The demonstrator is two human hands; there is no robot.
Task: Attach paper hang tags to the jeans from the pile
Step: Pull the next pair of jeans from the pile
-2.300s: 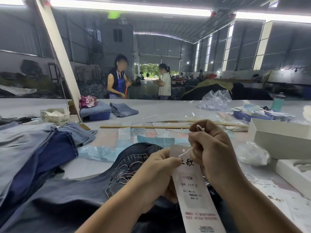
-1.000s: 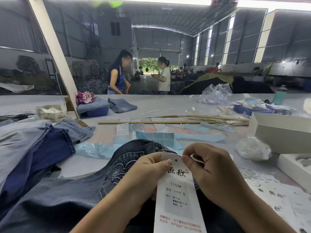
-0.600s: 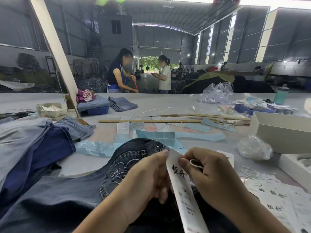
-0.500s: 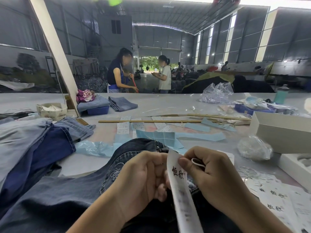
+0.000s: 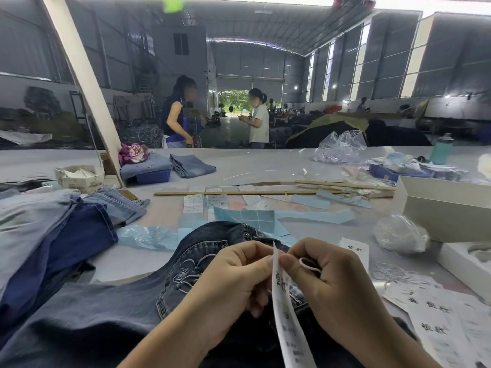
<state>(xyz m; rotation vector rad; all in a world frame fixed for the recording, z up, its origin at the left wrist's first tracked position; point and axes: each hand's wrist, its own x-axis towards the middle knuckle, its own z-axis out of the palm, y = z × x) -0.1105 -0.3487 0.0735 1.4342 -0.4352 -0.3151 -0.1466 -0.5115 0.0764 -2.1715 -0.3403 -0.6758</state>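
Dark jeans (image 5: 111,314) with white embroidery on a back pocket lie across the near table edge. Above them a long white paper hang tag (image 5: 285,314) stands almost edge-on. My left hand (image 5: 233,282) pinches its top from the left. My right hand (image 5: 334,290) pinches it from the right and also holds a loop of white string (image 5: 309,264) against its fingers. A pile of lighter and dark blue jeans (image 5: 53,235) lies at the left.
More printed hang tags (image 5: 435,317) and loose strings (image 5: 393,273) lie at the right. White boxes (image 5: 446,208), a plastic bag (image 5: 401,233), blue paper strips (image 5: 313,216) and wooden sticks (image 5: 239,193) lie further back. Two people stand beyond the table.
The tag has turned from facing me to nearly edge-on. Both hands have dropped lower over the dark jeans and still pinch its top; the string loop stays in my right hand.
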